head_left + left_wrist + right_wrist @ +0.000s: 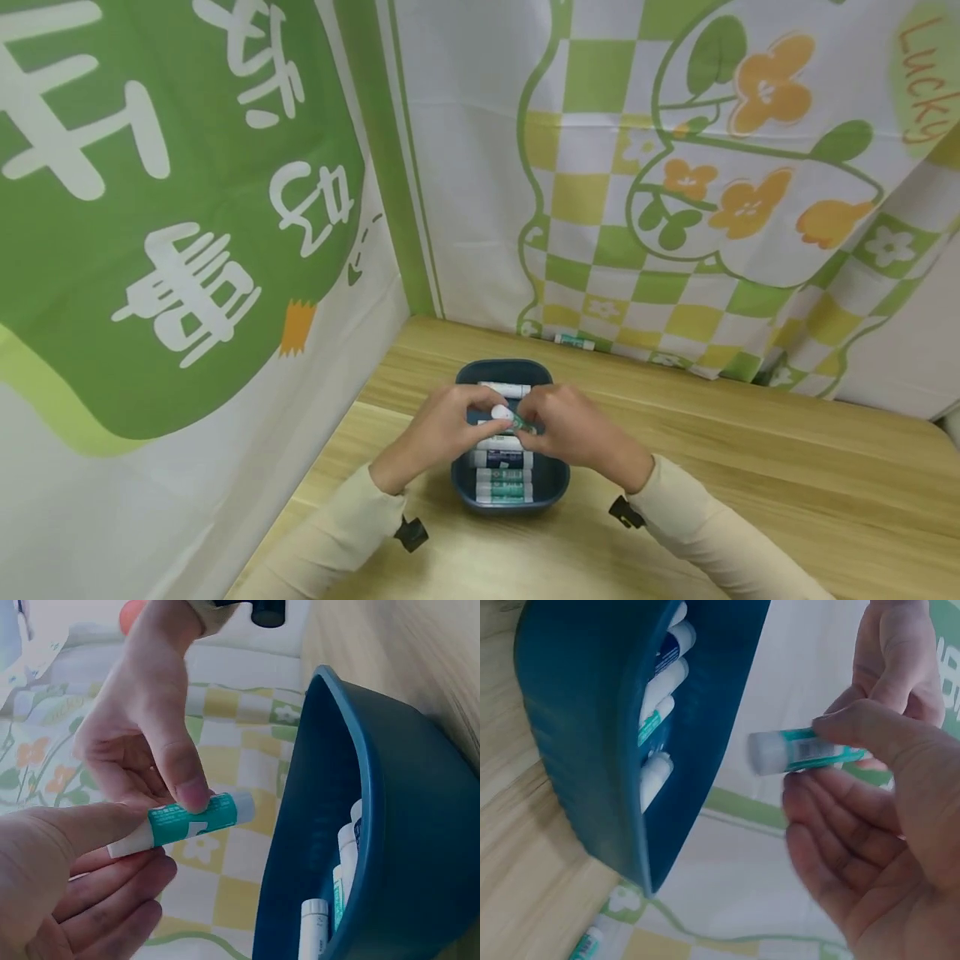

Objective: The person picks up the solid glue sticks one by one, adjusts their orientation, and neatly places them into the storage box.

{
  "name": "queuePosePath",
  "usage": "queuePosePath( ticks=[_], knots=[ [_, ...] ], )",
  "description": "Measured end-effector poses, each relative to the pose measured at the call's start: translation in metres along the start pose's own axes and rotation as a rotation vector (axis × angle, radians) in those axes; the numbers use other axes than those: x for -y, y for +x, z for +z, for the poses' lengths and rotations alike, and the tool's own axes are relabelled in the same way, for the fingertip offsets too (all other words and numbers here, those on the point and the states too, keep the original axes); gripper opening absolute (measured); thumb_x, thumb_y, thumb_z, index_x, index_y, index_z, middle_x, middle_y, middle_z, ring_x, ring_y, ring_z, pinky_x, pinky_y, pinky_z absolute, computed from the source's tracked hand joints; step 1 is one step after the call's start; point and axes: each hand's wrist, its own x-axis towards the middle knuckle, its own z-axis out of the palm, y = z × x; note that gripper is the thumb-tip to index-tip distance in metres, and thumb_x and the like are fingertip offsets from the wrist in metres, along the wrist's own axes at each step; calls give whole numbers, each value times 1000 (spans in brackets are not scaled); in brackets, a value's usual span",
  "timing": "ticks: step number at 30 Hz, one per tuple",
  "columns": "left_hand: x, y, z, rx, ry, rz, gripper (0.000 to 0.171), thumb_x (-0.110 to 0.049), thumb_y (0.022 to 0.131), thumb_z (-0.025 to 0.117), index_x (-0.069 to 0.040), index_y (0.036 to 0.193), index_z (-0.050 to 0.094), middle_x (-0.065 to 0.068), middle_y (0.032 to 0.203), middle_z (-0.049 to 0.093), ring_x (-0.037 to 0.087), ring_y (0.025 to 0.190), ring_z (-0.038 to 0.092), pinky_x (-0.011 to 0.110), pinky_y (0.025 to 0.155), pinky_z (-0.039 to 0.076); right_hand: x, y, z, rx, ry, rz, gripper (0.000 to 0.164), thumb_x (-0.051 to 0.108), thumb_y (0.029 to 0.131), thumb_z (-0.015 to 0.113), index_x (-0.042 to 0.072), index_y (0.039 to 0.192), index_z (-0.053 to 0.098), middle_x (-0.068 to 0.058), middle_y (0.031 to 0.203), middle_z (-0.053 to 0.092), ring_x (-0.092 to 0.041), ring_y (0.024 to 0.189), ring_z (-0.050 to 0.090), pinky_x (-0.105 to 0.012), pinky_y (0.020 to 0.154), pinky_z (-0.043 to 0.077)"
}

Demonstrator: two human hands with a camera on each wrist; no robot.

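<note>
Over a dark blue plastic bin, both hands hold one glue stick with a green label and white ends. My left hand pinches its white cap end between thumb and fingers. At the other end of the label, my right hand pinches the body, thumb on top and fingers below. Inside the bin lie several other sticks: green-labelled ones at the near end, a navy one farther in, and a white one at the far end.
The bin stands on a wooden table. Another green-and-white glue stick lies at the table's back edge, against a checked, flowered curtain. A green and white printed cloth hangs along the left side.
</note>
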Motion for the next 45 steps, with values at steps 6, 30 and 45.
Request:
queuePosePath(
  ticks=[6,30,45],
  knots=[
    [14,-8,-2,-113,-257,-61,17,-18,94,82,-11,109,80,5,107,82,14,95,78,33,87,65,-11,-4,4,-105,200,40,16,14,93,82,9,108,80,-3,99,79,-15,86,74,-31,76,64],
    [37,-44,-2,198,238,-238,112,-77,90,64,-9,169,23,13,177,23,37,163,26,62,127,32,-50,4,27,-85,191,132,20,20,95,81,9,111,82,-4,101,81,-10,85,74,-30,75,64],
    [41,-66,11,320,364,-190,130,-87,84,59,1,168,13,17,179,6,30,167,10,52,133,22,-67,23,55,52,58,74,15,12,96,79,3,107,80,-10,100,80,-18,88,76,-29,79,64]
  ],
)
